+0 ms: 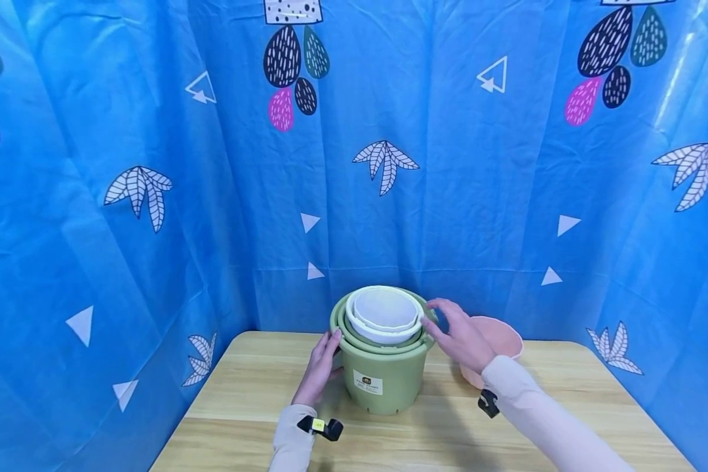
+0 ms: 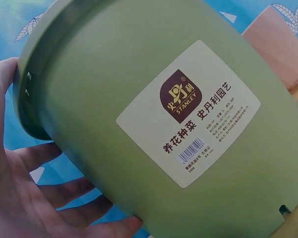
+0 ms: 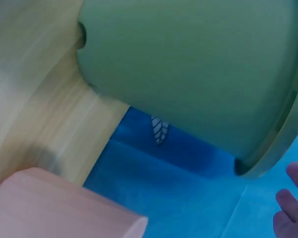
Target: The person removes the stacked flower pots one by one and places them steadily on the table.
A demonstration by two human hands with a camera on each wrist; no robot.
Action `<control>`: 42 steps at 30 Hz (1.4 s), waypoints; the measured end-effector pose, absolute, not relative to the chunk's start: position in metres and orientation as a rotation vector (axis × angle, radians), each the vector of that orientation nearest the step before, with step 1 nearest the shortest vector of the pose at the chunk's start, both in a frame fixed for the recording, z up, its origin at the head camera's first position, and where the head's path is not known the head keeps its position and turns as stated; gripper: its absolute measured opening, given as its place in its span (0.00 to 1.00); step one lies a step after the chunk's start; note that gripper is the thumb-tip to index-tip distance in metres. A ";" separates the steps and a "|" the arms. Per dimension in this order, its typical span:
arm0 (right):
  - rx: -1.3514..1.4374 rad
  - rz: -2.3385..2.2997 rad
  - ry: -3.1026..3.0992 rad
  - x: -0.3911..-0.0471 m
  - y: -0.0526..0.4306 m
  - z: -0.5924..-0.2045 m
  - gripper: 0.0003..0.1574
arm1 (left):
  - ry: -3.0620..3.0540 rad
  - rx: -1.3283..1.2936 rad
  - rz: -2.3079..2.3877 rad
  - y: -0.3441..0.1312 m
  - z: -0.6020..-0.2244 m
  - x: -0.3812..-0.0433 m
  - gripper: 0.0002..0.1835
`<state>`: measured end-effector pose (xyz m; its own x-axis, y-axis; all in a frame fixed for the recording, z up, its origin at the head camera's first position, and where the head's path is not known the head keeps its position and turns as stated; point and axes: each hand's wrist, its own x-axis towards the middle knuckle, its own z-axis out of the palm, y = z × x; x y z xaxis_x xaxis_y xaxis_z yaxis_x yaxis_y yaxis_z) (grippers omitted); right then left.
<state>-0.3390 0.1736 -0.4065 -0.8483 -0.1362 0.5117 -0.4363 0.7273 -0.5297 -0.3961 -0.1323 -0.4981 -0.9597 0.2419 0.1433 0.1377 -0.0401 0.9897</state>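
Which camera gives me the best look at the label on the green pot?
The left wrist view: the label is large there, its main print readable. The head view shows it small on the front of the green pot; the right wrist view shows another part of the pot, without the label.

A green pot (image 1: 395, 377) and pink pot (image 1: 498, 335) share the table (image 1: 259, 400) (wood-grained).
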 end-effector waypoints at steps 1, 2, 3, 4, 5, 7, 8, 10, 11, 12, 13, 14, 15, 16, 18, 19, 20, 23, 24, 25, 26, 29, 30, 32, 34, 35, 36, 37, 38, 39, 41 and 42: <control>0.462 0.910 -2.480 -0.340 0.170 -0.406 0.24 | 2.127 0.417 2.170 -0.132 -0.498 -0.396 0.45; 0.490 0.896 -2.472 -0.341 0.166 -0.405 0.23 | 2.124 0.414 2.171 -0.132 -0.498 -0.396 0.45; 0.516 0.887 -2.465 -0.342 0.162 -0.403 0.21 | 2.124 0.414 2.169 -0.132 -0.498 -0.396 0.45; 0.539 0.869 -2.465 -0.343 0.158 -0.403 0.19 | 2.124 0.414 2.168 -0.132 -0.498 -0.397 0.45; 0.567 0.849 -2.462 -0.344 0.155 -0.402 0.18 | 2.124 0.415 2.167 -0.132 -0.498 -0.397 0.45; 0.614 0.804 -2.471 -0.346 0.147 -0.401 0.15 | 2.127 0.412 2.164 -0.131 -0.499 -0.397 0.45; 0.626 0.791 -2.490 -0.346 0.144 -0.400 0.14 | 2.129 0.412 2.165 -0.131 -0.499 -0.397 0.46; 0.649 0.778 -2.535 -0.348 0.139 -0.399 0.13 | 2.130 0.411 2.165 -0.131 -0.499 -0.397 0.46; 0.659 0.761 -2.559 -0.348 0.137 -0.399 0.13 | 2.131 0.411 2.165 -0.131 -0.499 -0.397 0.46; 0.666 0.743 -2.587 -0.349 0.136 -0.399 0.14 | 2.132 0.411 2.164 -0.130 -0.499 -0.397 0.46; 0.674 0.722 -2.613 -0.349 0.135 -0.399 0.15 | 2.133 0.409 2.163 -0.130 -0.499 -0.397 0.45; 0.682 0.701 -2.635 -0.350 0.134 -0.400 0.17 | 2.132 0.404 2.163 -0.130 -0.500 -0.397 0.45; 0.692 0.670 -2.651 -0.350 0.133 -0.400 0.18 | 2.135 0.403 2.161 -0.130 -0.500 -0.396 0.45; 0.699 0.632 -2.661 -0.350 0.133 -0.401 0.20 | 2.140 0.402 2.158 -0.131 -0.500 -0.396 0.45; 0.708 0.571 -2.670 -0.351 0.131 -0.401 0.21 | 2.144 0.402 2.159 -0.132 -0.500 -0.395 0.45; 0.711 0.551 -2.667 -0.351 0.131 -0.401 0.22 | 2.145 0.399 2.160 -0.132 -0.500 -0.395 0.45; 0.708 0.537 -2.668 -0.351 0.130 -0.401 0.23 | 2.147 0.399 2.162 -0.133 -0.500 -0.395 0.45; 0.697 0.519 -2.680 -0.351 0.128 -0.400 0.25 | 2.141 0.398 2.171 -0.134 -0.500 -0.395 0.44; 0.695 0.515 -2.684 -0.351 0.128 -0.399 0.25 | 2.140 0.392 2.173 -0.134 -0.500 -0.395 0.44; 0.695 0.508 -2.685 -0.351 0.127 -0.399 0.26 | 2.140 0.393 2.174 -0.134 -0.499 -0.395 0.44; 0.702 0.496 -2.682 -0.351 0.126 -0.398 0.26 | 2.139 0.398 2.177 -0.134 -0.499 -0.395 0.44; 0.728 0.450 -2.653 -0.352 0.126 -0.397 0.25 | 2.133 0.396 2.183 -0.135 -0.499 -0.396 0.44; 0.741 0.435 -2.642 -0.352 0.125 -0.396 0.24 | 2.132 0.394 2.184 -0.135 -0.499 -0.396 0.44; 0.758 0.420 -2.625 -0.352 0.125 -0.396 0.22 | 2.139 0.404 2.181 -0.135 -0.498 -0.397 0.44; 0.750 0.441 -2.631 -0.351 0.125 -0.395 0.21 | 2.144 0.402 2.181 -0.134 -0.498 -0.397 0.45; 0.745 0.457 -2.637 -0.351 0.125 -0.395 0.20 | 2.145 0.401 2.181 -0.134 -0.498 -0.397 0.44; 0.734 0.474 -2.644 -0.350 0.125 -0.395 0.19 | 2.145 0.403 2.182 -0.134 -0.498 -0.397 0.44; 0.719 0.494 -2.649 -0.350 0.124 -0.396 0.19 | 2.145 0.404 2.181 -0.134 -0.498 -0.397 0.44; 0.702 0.512 -2.651 -0.350 0.124 -0.396 0.18 | 2.146 0.402 2.178 -0.133 -0.499 -0.397 0.44; 0.691 0.524 -2.651 -0.350 0.124 -0.397 0.18 | 2.143 0.397 2.177 -0.133 -0.499 -0.397 0.44; 0.674 0.545 -2.639 -0.349 0.124 -0.399 0.18 | 2.141 0.389 2.174 -0.132 -0.500 -0.396 0.44; 0.669 0.551 -2.628 -0.349 0.125 -0.400 0.18 | 2.142 0.392 2.171 -0.132 -0.500 -0.396 0.44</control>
<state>-0.3491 0.1247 -0.3997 -0.8182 -0.3703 0.4399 -0.5158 0.8107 -0.2770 -0.3960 -0.1319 -0.5001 -0.9653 0.2245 0.1331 0.1300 -0.0285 0.9911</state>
